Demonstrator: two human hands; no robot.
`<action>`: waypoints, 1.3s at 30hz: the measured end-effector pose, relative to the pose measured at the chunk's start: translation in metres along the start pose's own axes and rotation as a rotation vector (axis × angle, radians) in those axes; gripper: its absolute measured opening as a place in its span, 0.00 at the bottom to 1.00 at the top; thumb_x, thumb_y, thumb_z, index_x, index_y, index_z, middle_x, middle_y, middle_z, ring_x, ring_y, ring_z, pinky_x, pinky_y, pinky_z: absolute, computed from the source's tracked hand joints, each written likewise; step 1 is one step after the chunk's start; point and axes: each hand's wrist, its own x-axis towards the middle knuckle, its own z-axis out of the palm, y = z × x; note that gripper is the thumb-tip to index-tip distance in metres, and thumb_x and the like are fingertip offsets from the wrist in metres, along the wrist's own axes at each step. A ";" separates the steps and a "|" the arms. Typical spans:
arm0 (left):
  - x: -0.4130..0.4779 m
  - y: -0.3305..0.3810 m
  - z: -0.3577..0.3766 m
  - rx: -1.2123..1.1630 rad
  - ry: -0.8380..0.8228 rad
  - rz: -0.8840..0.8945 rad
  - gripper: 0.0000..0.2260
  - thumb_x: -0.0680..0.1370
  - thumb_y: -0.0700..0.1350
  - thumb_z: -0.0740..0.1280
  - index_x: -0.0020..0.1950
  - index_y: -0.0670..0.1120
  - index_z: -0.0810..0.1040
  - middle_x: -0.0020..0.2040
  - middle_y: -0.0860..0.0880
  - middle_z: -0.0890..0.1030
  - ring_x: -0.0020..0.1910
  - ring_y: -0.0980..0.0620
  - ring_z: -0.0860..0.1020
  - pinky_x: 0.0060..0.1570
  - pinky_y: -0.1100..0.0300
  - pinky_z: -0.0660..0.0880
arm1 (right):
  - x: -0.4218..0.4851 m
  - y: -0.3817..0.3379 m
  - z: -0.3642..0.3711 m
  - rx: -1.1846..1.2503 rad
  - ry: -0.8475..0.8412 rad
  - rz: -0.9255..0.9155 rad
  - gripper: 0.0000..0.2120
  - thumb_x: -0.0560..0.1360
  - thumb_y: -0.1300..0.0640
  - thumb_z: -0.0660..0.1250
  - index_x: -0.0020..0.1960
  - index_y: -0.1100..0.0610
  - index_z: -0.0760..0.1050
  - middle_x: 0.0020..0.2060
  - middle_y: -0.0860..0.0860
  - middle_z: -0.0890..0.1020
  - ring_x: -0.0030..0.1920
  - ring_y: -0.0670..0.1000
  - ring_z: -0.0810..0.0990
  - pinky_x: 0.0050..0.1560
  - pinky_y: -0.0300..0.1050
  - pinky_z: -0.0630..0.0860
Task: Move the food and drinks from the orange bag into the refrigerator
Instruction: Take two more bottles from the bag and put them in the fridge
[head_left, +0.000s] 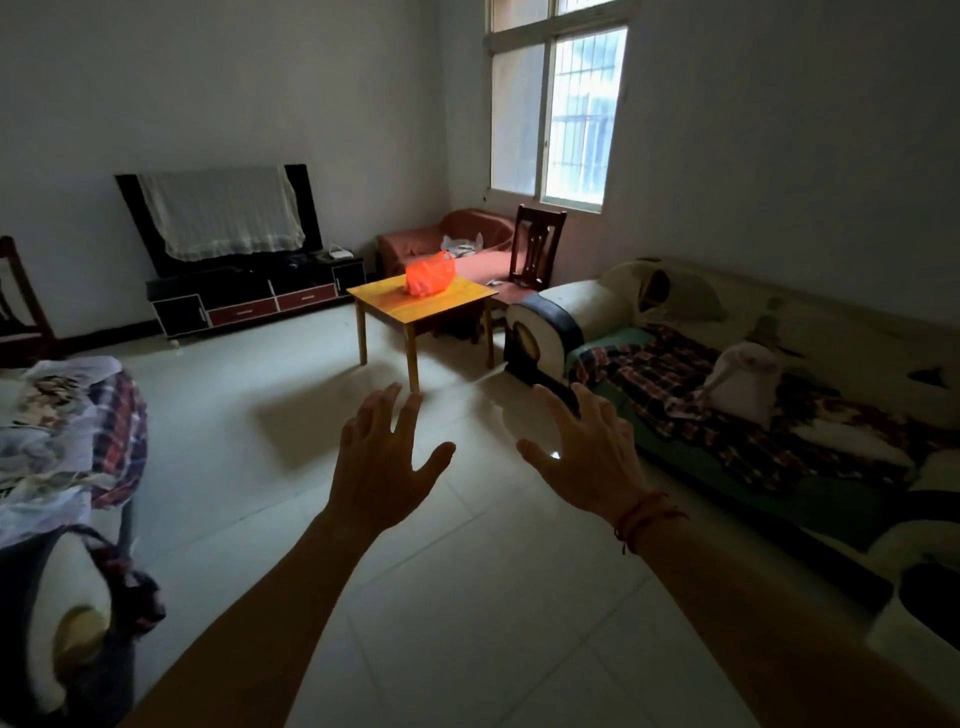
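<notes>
Two bare forearms reach forward from the bottom edge, held out over a pale tiled floor (467, 597). Both hands are empty, palms facing down and away, fingers spread wide and slightly curled. Left hand (382, 467) sits just left of centre, thumb pointing right; right hand (587, 462) is beside it with a gap between the thumbs, and a red string bracelet (644, 514) circles that wrist. Neither hand touches anything.

Well beyond the fingertips, an orange bag (430, 275) rests on the far side of a small yellow wooden table (415, 306) in the middle of the room. Behind the table stand a dark wooden chair (537, 244) and a reddish armchair (447, 236) in the corner, under a barred window (558, 114). Against the left wall, a television draped with a white cloth (221, 213) sits on a low black cabinet (254, 299). Along the right wall runs a sofa (753, 374) covered in patterned blankets.
</notes>
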 end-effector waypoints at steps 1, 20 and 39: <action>0.014 -0.003 0.012 -0.004 -0.005 0.000 0.35 0.76 0.68 0.53 0.72 0.43 0.67 0.72 0.39 0.68 0.71 0.39 0.66 0.60 0.42 0.72 | 0.015 0.005 0.007 -0.001 -0.008 0.004 0.35 0.75 0.33 0.59 0.78 0.45 0.55 0.75 0.61 0.59 0.72 0.61 0.61 0.67 0.59 0.63; 0.351 -0.074 0.218 0.011 -0.042 -0.107 0.33 0.75 0.68 0.55 0.73 0.47 0.65 0.73 0.41 0.66 0.72 0.39 0.64 0.63 0.39 0.70 | 0.402 0.129 0.129 0.022 -0.086 -0.044 0.42 0.67 0.26 0.44 0.77 0.44 0.56 0.73 0.58 0.64 0.70 0.61 0.66 0.66 0.60 0.67; 0.678 -0.245 0.414 -0.020 -0.015 -0.102 0.34 0.75 0.65 0.57 0.72 0.43 0.68 0.71 0.38 0.68 0.68 0.38 0.69 0.58 0.42 0.75 | 0.792 0.159 0.297 0.019 -0.083 -0.074 0.41 0.67 0.26 0.48 0.76 0.42 0.59 0.72 0.54 0.67 0.67 0.59 0.70 0.61 0.57 0.73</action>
